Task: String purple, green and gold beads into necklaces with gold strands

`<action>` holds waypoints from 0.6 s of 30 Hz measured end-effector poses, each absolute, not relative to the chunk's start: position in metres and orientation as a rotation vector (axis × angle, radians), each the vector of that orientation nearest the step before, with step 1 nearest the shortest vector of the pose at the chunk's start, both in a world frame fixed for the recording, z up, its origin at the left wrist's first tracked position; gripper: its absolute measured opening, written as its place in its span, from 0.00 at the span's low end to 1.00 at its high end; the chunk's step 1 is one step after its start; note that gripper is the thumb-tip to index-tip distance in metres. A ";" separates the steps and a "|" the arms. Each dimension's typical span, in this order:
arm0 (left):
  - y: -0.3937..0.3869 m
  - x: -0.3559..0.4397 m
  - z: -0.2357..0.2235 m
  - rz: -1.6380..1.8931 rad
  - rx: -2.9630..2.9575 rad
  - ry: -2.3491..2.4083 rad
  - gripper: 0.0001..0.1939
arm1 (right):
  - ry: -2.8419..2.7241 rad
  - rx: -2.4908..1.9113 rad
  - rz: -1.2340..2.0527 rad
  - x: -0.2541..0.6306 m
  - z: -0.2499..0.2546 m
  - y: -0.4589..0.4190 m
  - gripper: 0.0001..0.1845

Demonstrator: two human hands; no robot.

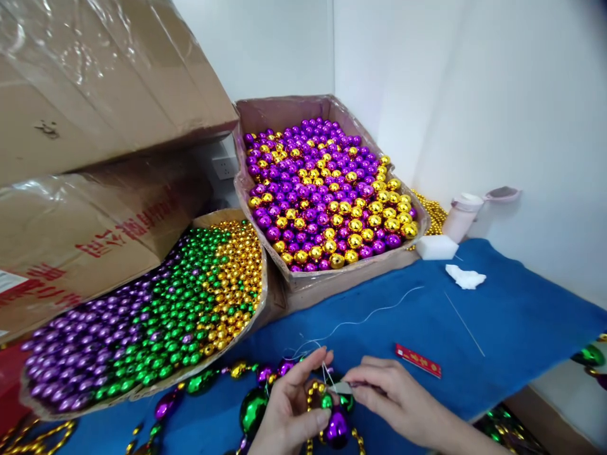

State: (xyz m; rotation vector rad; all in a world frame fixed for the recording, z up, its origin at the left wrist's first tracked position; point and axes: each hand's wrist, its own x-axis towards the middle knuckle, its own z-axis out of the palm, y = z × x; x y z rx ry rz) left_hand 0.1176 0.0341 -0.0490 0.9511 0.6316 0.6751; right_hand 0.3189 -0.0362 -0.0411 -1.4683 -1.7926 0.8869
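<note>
Your blue-covered desk (379, 322) spreads below large cardboard boxes (95, 221) stacked at your left. At its far edge is an open carton (310, 278) of shiny purple and gold balls; toward the left edge, a lower bead box (239, 341) holds smaller purple, green and gold beads.

Both your hands are near the near edge. Your left hand (294, 404) has its thumb bent against the beaded strand (310, 393), with white thread (327, 373) rising by the raised forefinger. Your right hand (403, 398) pinches a small metal tool (342, 388) between thumb and fingers, its tip beside the strand. Whether it touches the thread, you cannot tell from here. You seem to be working at the thread end; a next move calls for a steady left grip, the thread held apart from the beads, and fingertips clear of the metal tip.

Below the tool hangs a purple ball (337, 428), and a big green ball (253, 411) is beside your left hand. Near the far right corner stand a pink bottle (461, 218) and a white block (437, 248), with crumpled white material (465, 277) nearby. A red packet (418, 361) lies toward the right edge.
</note>
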 end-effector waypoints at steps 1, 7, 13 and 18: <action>0.035 0.117 -0.049 0.673 0.952 0.633 0.34 | -1.803 -1.529 0.834 0.323 -0.047 -0.040 0.13; 0.038 0.114 -0.050 0.705 0.971 0.640 0.35 | -1.998 -1.999 0.351 0.357 -0.096 -0.065 0.17; 0.041 0.115 -0.047 0.689 0.995 0.615 0.36 | -1.821 -2.284 0.168 0.395 -0.104 -0.078 0.20; 0.040 0.119 -0.046 0.685 0.984 0.576 0.34 | -1.855 -2.177 0.310 0.390 -0.090 -0.069 0.15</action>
